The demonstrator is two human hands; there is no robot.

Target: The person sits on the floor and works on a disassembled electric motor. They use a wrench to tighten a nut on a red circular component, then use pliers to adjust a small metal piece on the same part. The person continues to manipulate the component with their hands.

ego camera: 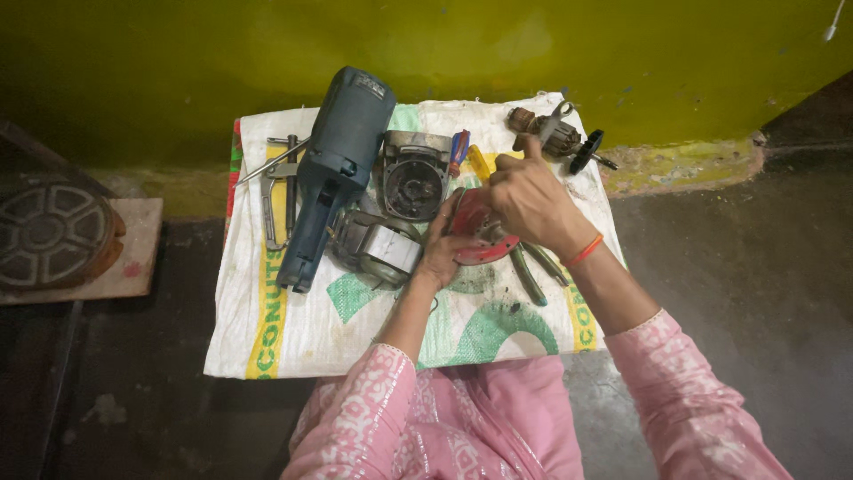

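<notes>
Yellow-green wall and dark floor frame a white woven sack (293,333) spread as the work surface. Over the sack's middle, the left hand (442,251) grips a red disc-shaped part (477,233) from the near side, while the right hand (530,200) closes over it from above. Left of the disc lie a motor stator (375,247), a grey housing (412,173) and a blue power tool body (333,169). An armature (553,135) lies beyond the disc, pliers (533,267) just right of it.
</notes>
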